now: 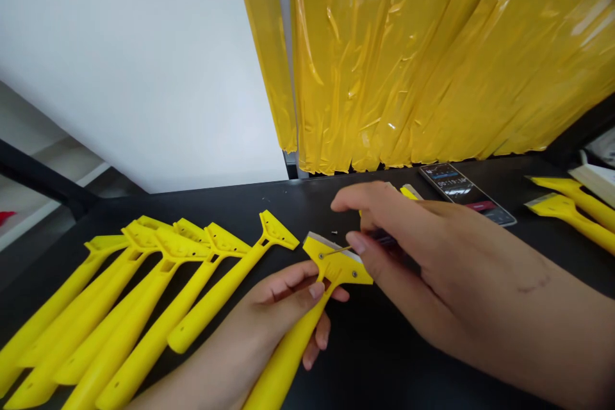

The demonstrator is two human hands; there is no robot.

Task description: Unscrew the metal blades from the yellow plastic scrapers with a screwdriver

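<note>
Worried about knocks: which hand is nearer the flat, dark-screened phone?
Right. The right hand is in front of the phone; the left hand is farther off, leftward, holding a yellow long-handled plastic scraper.

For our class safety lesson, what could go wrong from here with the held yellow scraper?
The screwdriver could slip off the screw and jab the left hand below.
The right hand seems close to the blade, so a slip might cut it.
The tiny loose metal piece on the black surface could be knocked away.
</note>
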